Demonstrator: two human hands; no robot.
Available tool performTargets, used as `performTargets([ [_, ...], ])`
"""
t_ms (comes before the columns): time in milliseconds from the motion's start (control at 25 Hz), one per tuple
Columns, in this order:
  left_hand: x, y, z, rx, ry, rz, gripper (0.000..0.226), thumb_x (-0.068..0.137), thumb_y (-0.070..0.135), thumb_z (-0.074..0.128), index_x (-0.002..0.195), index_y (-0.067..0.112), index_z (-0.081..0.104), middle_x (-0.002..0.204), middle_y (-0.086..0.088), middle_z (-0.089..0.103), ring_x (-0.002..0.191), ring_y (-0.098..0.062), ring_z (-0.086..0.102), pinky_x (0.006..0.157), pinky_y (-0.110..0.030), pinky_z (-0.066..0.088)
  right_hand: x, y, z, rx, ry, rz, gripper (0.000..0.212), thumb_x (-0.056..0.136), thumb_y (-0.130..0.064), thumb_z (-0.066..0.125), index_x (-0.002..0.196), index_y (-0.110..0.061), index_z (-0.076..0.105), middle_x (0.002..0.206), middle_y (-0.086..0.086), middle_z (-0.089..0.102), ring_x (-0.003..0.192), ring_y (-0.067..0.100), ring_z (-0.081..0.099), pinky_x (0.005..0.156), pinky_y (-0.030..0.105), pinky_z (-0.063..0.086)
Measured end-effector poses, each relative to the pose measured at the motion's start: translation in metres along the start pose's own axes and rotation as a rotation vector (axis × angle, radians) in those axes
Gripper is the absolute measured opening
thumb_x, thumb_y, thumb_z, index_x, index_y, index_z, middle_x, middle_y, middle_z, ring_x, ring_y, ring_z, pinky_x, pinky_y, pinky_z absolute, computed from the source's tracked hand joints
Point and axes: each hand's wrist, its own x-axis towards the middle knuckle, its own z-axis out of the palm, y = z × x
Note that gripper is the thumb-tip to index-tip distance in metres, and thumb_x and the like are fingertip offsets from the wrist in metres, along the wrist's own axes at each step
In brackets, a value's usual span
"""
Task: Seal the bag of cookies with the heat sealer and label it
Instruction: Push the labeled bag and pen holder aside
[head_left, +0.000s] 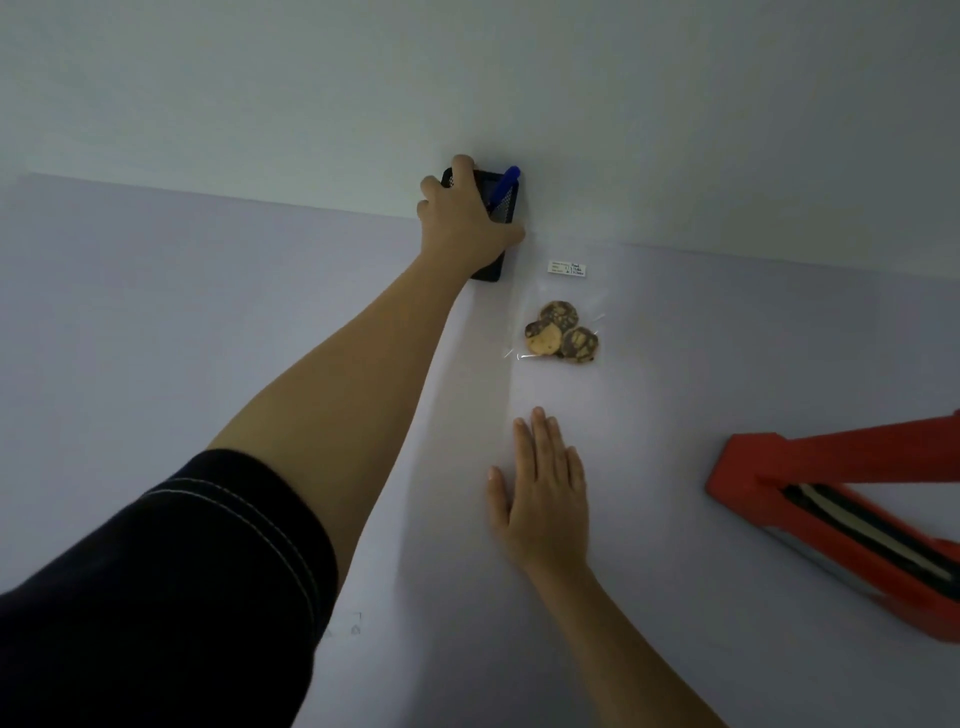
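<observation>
my left hand (467, 218) curls round the black mesh pen holder (506, 208) with its blue pen (505, 186); my right hand (543, 493) lies flat, fingers straight. the clear plastic bag of cookies (561, 322) lies between them, white label (567, 268) at its far end. labelling looks done; i'd just let go.

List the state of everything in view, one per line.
left hand: grips the pen holder
right hand: flat on the table, holding nothing
pen holder: upright
blue pen: leaning inside the pen holder
bag of cookies: lying flat; seal cannot be told
label: stuck on the bag's far end
heat sealer: arm raised, open
</observation>
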Motion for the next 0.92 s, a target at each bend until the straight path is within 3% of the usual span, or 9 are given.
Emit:
performTargets([
  [240, -0.025, 0.002, -0.012, -0.041, 0.072, -0.001, 0.093, 0.073, 0.049, 0.069, 0.145, 0.024, 0.015, 0.154, -0.018, 0.006, 0.135, -0.042, 0.021, 0.102, -0.053, 0.032, -0.001, 0.002, 0.000, -0.004, -0.008, 0.002, 0.060, 0.091, -0.043, 0.033, 0.143, -0.013, 0.029, 0.153, 0.008, 0.028, 0.142, 0.021, 0.023, 0.111, 0.038, 0.021],
  [360, -0.076, -0.029, -0.023, -0.157, 0.203, 0.124, 0.070, 0.083, 0.035, 0.062, 0.141, 0.014, 0.028, 0.148, -0.016, 0.027, 0.133, -0.033, 0.032, 0.107, -0.042, 0.032, 0.003, 0.000, -0.003, 0.013, -0.019, 0.010, 0.059, 0.091, -0.042, 0.030, 0.141, -0.009, 0.034, 0.151, 0.011, 0.031, 0.140, 0.025, 0.028, 0.109, 0.043, 0.029],
  [480, -0.155, -0.087, -0.018, -0.105, 0.108, 0.086, 0.052, 0.089, 0.022, 0.055, 0.136, 0.012, 0.036, 0.139, -0.012, 0.044, 0.126, -0.026, 0.042, 0.098, -0.026, 0.031, -0.006, -0.007, -0.005, 0.050, -0.055, -0.011, 0.062, 0.092, -0.042, 0.024, 0.142, -0.007, 0.032, 0.152, 0.012, 0.029, 0.141, 0.026, 0.026, 0.110, 0.045, 0.025],
  [600, -0.239, -0.150, -0.016, -0.021, 0.004, -0.026, 0.041, 0.091, 0.014, 0.052, 0.131, 0.010, 0.046, 0.135, -0.011, 0.049, 0.123, -0.026, 0.047, 0.098, -0.027, 0.035, -0.046, -0.029, -0.003, 0.078, -0.059, -0.074, 0.059, 0.091, -0.038, 0.027, 0.140, -0.006, 0.035, 0.150, 0.012, 0.033, 0.139, 0.026, 0.029, 0.111, 0.045, 0.024],
  [720, -0.309, -0.203, -0.023, 0.026, 0.009, -0.132, 0.033, 0.091, 0.009, 0.053, 0.124, 0.008, 0.056, 0.127, -0.012, 0.054, 0.115, -0.028, 0.053, 0.095, -0.026, 0.038, -0.108, -0.055, 0.007, 0.126, -0.072, -0.104, 0.059, 0.091, -0.039, 0.031, 0.139, -0.006, 0.037, 0.149, 0.013, 0.034, 0.140, 0.023, 0.025, 0.111, 0.043, 0.018],
  [920, -0.367, -0.243, -0.017, 0.003, -0.042, -0.175, 0.040, 0.085, 0.020, 0.065, 0.123, 0.013, 0.058, 0.116, -0.010, 0.054, 0.103, -0.025, 0.055, 0.089, -0.027, 0.044, -0.193, -0.085, 0.021, 0.094, -0.163, -0.017, 0.064, 0.090, -0.045, 0.031, 0.140, -0.005, 0.034, 0.149, 0.012, 0.034, 0.138, 0.021, 0.021, 0.109, 0.043, 0.016],
])
